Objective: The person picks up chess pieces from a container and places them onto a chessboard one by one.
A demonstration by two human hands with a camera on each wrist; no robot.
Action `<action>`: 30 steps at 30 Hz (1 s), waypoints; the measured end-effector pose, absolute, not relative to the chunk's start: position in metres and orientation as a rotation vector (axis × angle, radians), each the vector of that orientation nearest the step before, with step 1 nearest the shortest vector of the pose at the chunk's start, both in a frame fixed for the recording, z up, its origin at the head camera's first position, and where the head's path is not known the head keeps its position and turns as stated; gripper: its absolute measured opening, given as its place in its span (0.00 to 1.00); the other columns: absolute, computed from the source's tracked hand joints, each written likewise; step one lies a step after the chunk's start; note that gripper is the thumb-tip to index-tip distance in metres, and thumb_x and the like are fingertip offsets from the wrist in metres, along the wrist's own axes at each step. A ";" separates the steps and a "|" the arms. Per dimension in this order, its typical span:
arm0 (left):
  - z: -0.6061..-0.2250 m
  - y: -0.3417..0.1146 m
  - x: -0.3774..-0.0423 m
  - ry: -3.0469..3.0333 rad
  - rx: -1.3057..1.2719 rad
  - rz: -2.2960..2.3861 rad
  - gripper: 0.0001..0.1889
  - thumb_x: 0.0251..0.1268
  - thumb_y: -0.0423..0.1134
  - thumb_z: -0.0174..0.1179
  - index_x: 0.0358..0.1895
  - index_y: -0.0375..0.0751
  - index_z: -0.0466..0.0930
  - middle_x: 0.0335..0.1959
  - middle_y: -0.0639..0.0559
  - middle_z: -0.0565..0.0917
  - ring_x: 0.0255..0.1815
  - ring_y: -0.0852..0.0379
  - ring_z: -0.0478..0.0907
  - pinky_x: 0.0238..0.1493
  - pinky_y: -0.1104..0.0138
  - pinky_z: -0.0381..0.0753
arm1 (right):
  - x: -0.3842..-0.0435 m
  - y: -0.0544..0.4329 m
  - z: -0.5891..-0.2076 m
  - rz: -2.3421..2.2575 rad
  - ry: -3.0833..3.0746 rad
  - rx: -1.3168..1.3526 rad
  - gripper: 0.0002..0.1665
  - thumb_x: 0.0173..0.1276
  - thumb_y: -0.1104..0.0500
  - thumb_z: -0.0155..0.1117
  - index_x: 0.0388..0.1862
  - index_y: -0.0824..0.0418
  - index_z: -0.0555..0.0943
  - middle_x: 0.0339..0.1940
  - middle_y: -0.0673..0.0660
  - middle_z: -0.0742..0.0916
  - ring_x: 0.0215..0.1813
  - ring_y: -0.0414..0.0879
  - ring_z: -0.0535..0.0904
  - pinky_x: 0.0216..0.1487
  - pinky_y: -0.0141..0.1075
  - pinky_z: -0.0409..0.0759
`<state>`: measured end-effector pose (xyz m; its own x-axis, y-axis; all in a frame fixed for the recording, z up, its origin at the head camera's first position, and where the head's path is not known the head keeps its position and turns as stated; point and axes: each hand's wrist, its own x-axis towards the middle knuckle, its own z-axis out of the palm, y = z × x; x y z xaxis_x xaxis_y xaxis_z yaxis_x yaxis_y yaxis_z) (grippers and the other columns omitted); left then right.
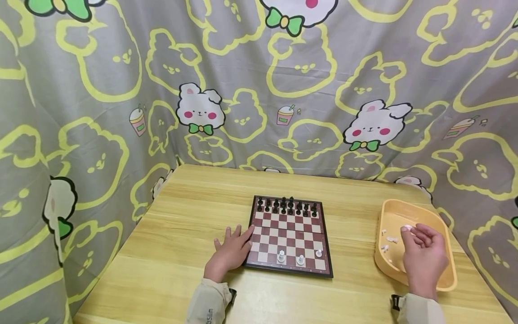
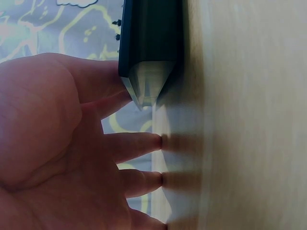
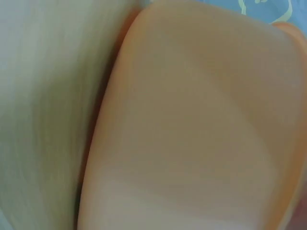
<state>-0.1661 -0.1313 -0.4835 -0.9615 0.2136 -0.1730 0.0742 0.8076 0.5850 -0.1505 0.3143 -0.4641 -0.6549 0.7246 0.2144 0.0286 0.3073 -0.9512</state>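
Observation:
A chessboard [image 1: 288,234] lies on the table, with several black chess pieces [image 1: 283,205] in two rows along its far side. Three white pieces stand near its close side: a taller one [image 1: 281,256], another [image 1: 300,259] and a small one [image 1: 319,253]. My left hand [image 1: 230,253] touches the board's left edge, fingers spread; in the left wrist view several fingertips meet the tabletop beside the dark board edge [image 2: 152,33]. Over the orange basin [image 1: 382,265], my right hand [image 1: 426,258] pinches a white chess piece [image 1: 407,227], largely covered by the fingers.
Several white chess pieces [image 1: 391,240] lie in the basin's left part. The wooden table [image 1: 182,211] extends around board and basin. A grey patterned curtain [image 1: 251,103] hangs behind the table and at both sides. The basin's outer wall [image 3: 187,124] fills most of the right wrist view.

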 end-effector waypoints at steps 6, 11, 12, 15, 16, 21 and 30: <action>-0.483 -0.131 -0.166 2.770 0.220 0.865 0.26 0.84 0.44 0.46 0.81 0.52 0.64 0.81 0.31 0.58 0.81 0.24 0.43 0.68 0.22 0.36 | -0.152 0.314 -0.465 1.329 -1.772 -0.673 0.09 0.67 0.58 0.72 0.46 0.55 0.90 0.28 0.35 0.81 0.32 0.30 0.75 0.35 0.16 0.71; -0.483 -0.130 -0.166 2.768 0.213 0.864 0.26 0.84 0.44 0.46 0.81 0.52 0.64 0.81 0.31 0.58 0.81 0.24 0.43 0.69 0.22 0.36 | -0.152 0.315 -0.463 1.325 -1.619 -0.660 0.14 0.68 0.59 0.71 0.49 0.64 0.91 0.27 0.36 0.82 0.31 0.32 0.73 0.35 0.20 0.70; -0.483 -0.130 -0.166 2.766 0.210 0.866 0.27 0.84 0.44 0.46 0.81 0.52 0.64 0.81 0.31 0.58 0.81 0.24 0.43 0.69 0.22 0.35 | -0.152 0.315 -0.461 1.340 -1.585 -0.659 0.14 0.68 0.60 0.71 0.49 0.65 0.91 0.27 0.36 0.83 0.31 0.32 0.73 0.36 0.20 0.71; -0.483 -0.130 -0.167 2.763 0.206 0.872 0.27 0.84 0.44 0.46 0.81 0.52 0.64 0.81 0.31 0.58 0.81 0.24 0.42 0.69 0.22 0.35 | -0.151 0.312 -0.457 1.395 -1.475 -0.656 0.13 0.67 0.61 0.72 0.47 0.66 0.91 0.29 0.38 0.85 0.31 0.33 0.74 0.36 0.20 0.71; -0.483 -0.130 -0.167 2.763 0.206 0.873 0.27 0.84 0.44 0.46 0.81 0.52 0.63 0.81 0.31 0.58 0.81 0.24 0.42 0.69 0.22 0.35 | -0.150 0.312 -0.455 1.428 -1.428 -0.650 0.12 0.67 0.62 0.72 0.46 0.66 0.91 0.29 0.39 0.86 0.30 0.33 0.74 0.35 0.20 0.72; -0.484 -0.131 -0.167 2.768 0.208 0.868 0.27 0.84 0.44 0.45 0.81 0.52 0.63 0.81 0.31 0.58 0.81 0.24 0.43 0.68 0.22 0.35 | -0.152 0.316 -0.457 1.519 -1.242 -0.558 0.08 0.68 0.65 0.71 0.43 0.69 0.89 0.28 0.48 0.87 0.24 0.35 0.78 0.29 0.20 0.76; -0.485 -0.131 -0.167 2.773 0.211 0.871 0.27 0.84 0.44 0.46 0.81 0.52 0.64 0.81 0.31 0.58 0.81 0.24 0.42 0.68 0.21 0.35 | -0.158 0.331 -0.466 1.564 -1.078 -0.482 0.09 0.69 0.66 0.69 0.36 0.75 0.87 0.24 0.54 0.87 0.18 0.40 0.76 0.23 0.23 0.76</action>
<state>-0.1666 -0.1305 -0.4845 -0.9639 0.2035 -0.1715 0.0688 0.8132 0.5779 -0.1583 0.3313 -0.4663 -0.2958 0.9251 0.2381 -0.5518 0.0380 -0.8331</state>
